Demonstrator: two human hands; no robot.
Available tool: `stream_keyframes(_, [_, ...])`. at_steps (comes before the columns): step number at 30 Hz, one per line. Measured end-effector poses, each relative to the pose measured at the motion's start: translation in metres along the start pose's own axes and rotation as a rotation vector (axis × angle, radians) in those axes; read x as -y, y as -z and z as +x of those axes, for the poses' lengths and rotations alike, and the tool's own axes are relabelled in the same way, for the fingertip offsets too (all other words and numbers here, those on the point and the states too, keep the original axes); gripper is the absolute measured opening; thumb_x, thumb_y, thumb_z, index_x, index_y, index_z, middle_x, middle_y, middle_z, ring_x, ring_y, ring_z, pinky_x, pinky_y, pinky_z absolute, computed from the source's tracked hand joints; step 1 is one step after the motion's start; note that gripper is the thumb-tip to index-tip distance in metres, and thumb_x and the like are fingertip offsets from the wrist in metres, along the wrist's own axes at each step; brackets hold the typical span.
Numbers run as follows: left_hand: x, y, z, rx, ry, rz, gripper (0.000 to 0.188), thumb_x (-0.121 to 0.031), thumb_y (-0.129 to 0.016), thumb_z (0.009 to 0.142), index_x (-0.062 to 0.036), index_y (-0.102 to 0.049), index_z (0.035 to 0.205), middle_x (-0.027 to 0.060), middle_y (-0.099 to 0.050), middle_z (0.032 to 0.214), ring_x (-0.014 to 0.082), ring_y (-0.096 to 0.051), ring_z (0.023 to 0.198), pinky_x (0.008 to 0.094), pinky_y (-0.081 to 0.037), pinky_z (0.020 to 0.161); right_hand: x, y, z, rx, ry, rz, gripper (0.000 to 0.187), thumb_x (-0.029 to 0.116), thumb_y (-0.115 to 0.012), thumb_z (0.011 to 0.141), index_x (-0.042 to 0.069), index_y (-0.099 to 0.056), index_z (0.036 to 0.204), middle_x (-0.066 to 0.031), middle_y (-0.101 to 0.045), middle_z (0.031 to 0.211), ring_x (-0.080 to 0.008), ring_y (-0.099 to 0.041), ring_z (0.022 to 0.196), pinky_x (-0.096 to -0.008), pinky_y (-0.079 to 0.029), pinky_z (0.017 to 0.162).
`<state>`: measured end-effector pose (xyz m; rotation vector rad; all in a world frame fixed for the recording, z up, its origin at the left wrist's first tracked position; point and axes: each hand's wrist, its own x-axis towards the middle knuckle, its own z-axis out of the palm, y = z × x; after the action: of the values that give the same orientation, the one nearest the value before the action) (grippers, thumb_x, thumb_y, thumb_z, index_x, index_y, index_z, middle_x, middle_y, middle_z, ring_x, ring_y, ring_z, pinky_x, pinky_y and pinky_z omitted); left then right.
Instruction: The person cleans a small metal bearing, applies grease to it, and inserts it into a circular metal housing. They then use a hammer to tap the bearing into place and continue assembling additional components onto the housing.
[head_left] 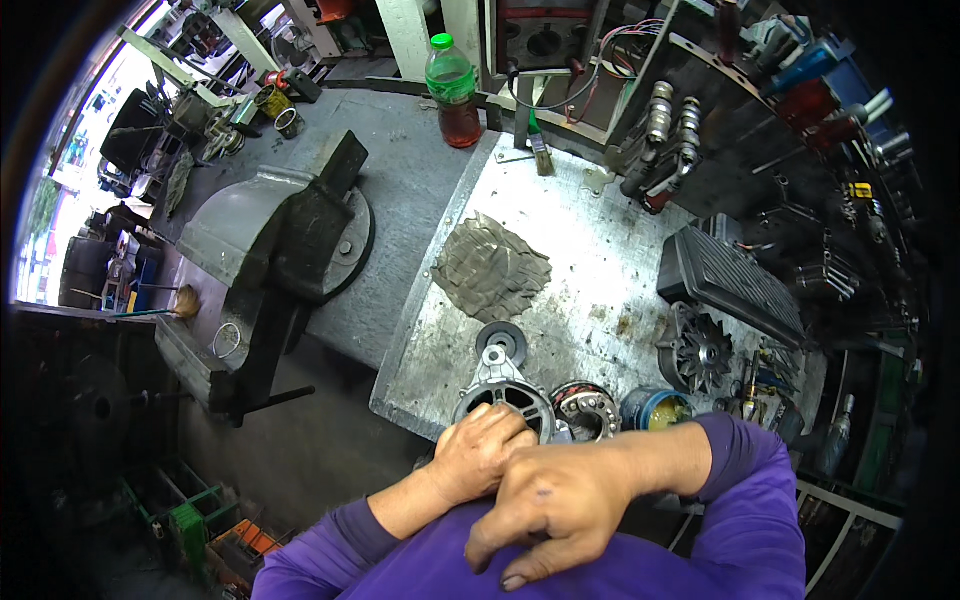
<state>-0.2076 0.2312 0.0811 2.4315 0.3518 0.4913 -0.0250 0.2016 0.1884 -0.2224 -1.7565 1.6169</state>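
My left hand (483, 452) has its fingers curled over the near edge of a round metal alternator housing (500, 372), gripping it near the bench's front edge. In front of it, close to my body, is my right hand (560, 510), bent down at the wrist. Its thumb and forefinger are apart, with nothing visible between them; the other fingers are hidden. A black pulley (501, 343) lies against the housing's far side. Right of the housing sit a ring-shaped part with copper windings (586, 410), a blue tin (655, 409) and a finned rotor (696, 348).
A large bench vise (270, 230) stands to the left. On the metal-topped bench (590, 270) lie a crumpled dark cloth (490, 265), a brush (541, 158) and a black ribbed case (730, 280). A green-capped bottle (454, 95) stands behind. Tools hang along the right (830, 265).
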Motion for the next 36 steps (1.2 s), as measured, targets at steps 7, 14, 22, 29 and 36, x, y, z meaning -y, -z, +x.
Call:
stream_keyframes(7, [0.000, -0.001, 0.003, 0.003, 0.012, 0.008, 0.016, -0.021, -0.070, 0.078, -0.0143, -0.064, 0.092, 0.0042, -0.057, 0.086, 0.0237, -0.062, 0.083, 0.0381, -0.046, 0.073, -0.009, -0.026, -0.011, -0.449, 0.228, -0.121, 0.016, 0.002, -0.074, 0.092, -0.004, -0.072, 0.107, -0.0082, -0.067, 0.070, -0.0236, -0.062, 0.052, -0.0363, -0.048, 0.049])
stream_keyframes(14, [0.002, 0.001, 0.006, -0.004, 0.010, -0.017, 0.011, -0.020, -0.067, 0.082, -0.0132, -0.064, 0.091, 0.0040, -0.057, 0.085, 0.0221, -0.061, 0.080, 0.0376, -0.047, 0.073, -0.010, -0.016, -0.004, -0.373, 0.188, -0.135, 0.015, 0.008, -0.074, 0.096, -0.003, -0.074, 0.105, -0.0085, -0.069, 0.070, -0.0242, -0.066, 0.055, -0.0375, -0.050, 0.049])
stream_keyframes(22, [0.002, 0.005, 0.008, 0.022, 0.006, -0.028, 0.011, -0.019, -0.069, 0.083, -0.0122, -0.064, 0.090, 0.0046, -0.056, 0.084, 0.0235, -0.061, 0.080, 0.0384, -0.046, 0.071, -0.008, -0.025, 0.001, -0.716, 0.258, -0.306, 0.016, 0.003, -0.072, 0.092, -0.006, -0.069, 0.105, -0.0093, -0.067, 0.074, -0.0242, -0.060, 0.053, -0.0382, -0.044, 0.048])
stream_keyframes(29, [-0.002, -0.004, 0.001, 0.017, 0.049, 0.009, 0.011, -0.021, -0.068, 0.082, -0.0133, -0.063, 0.089, 0.0048, -0.057, 0.084, 0.0231, -0.062, 0.081, 0.0390, -0.047, 0.076, -0.015, -0.033, -0.004, -0.788, 0.297, -0.325, 0.007, 0.004, -0.070, 0.094, -0.003, -0.070, 0.098, -0.0092, -0.065, 0.070, -0.0242, -0.061, 0.053, -0.0371, -0.044, 0.049])
stream_keyframes(36, [-0.004, -0.008, -0.009, 0.040, 0.072, 0.060, 0.033, -0.023, -0.072, 0.082, -0.0072, -0.071, 0.110, 0.0121, -0.068, 0.105, 0.0307, -0.065, 0.103, 0.0480, -0.048, 0.093, 0.000, -0.054, -0.005, -0.953, 0.016, -0.422, 0.022, 0.014, -0.071, 0.096, -0.001, -0.071, 0.113, -0.0137, -0.072, 0.094, -0.0264, -0.072, 0.082, -0.0346, -0.058, 0.076])
